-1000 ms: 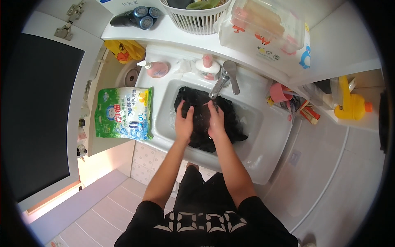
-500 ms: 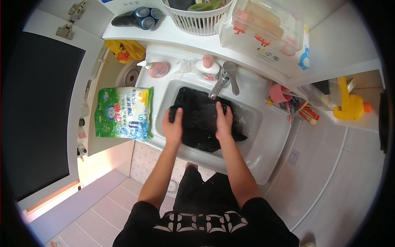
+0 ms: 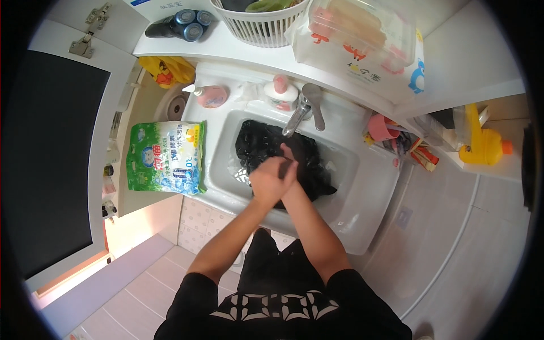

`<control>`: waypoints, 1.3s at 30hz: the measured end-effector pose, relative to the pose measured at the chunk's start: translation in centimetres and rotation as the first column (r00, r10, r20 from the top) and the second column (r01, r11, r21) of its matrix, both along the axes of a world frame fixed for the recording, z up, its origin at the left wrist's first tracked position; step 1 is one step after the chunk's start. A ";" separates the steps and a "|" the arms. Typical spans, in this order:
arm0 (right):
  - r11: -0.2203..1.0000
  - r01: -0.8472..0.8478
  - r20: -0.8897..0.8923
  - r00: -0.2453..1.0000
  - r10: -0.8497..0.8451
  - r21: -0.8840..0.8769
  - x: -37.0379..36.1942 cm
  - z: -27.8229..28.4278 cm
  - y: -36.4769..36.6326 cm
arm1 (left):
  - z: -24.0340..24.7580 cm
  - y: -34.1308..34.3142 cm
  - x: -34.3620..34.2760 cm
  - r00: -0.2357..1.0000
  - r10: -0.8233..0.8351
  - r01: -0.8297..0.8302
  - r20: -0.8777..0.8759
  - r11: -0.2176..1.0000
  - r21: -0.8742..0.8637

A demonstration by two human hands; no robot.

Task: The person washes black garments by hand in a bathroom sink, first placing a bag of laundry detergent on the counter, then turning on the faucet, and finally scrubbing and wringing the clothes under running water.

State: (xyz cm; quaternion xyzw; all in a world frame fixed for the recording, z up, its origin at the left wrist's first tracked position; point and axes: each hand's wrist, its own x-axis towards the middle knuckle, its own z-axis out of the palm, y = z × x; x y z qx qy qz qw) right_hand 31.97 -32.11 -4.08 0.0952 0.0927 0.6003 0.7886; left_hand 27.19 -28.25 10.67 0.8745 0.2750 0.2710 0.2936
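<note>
Wet black cloth (image 3: 309, 164) lies bunched in water in the white sink basin (image 3: 220, 170). My left hand (image 3: 268, 179) is closed and pressed against my right hand (image 3: 290, 173) over the cloth's near-left part. A dark fold of the cloth shows between them. The left hand hides part of the right, whose fingertips point toward the faucet (image 3: 297, 118). How much cloth each hand grips is hidden.
A green-and-white detergent bag (image 3: 164, 158) rests left of the basin. Behind it stand a pink pump bottle (image 3: 212, 96) and a white bottle with a pink cap (image 3: 281, 93). A shelf above holds a shaver (image 3: 180, 25), a white basket (image 3: 258, 27) and a clear box (image 3: 362, 34).
My hands have come together from opposite sides of the cloth, the left moving right and nearer. The cloth has dropped lower and flatter, baring water and suds at its left.
</note>
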 end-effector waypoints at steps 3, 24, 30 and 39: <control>0.545 0.048 0.110 0.990 0.083 -0.837 -3.9 7.1 3.0 | -1.4 4.8 -1.6 0.986 0.166 -0.164 -0.030 0.985 0.057; 0.799 0.400 0.893 0.183 0.411 -0.450 -0.1 12.7 1.7 | -5.3 5.4 -6.0 0.967 0.171 0.071 0.189 0.532 -0.844; 0.604 0.794 0.934 -0.161 0.320 -0.070 1.2 15.2 -0.9 | -0.8 5.2 -5.1 0.857 0.501 0.048 0.125 0.163 -0.985; 0.761 0.647 0.945 -0.279 0.171 0.053 2.2 15.5 -4.4 | 10.9 2.8 -3.5 0.835 0.247 0.406 0.491 0.325 -0.854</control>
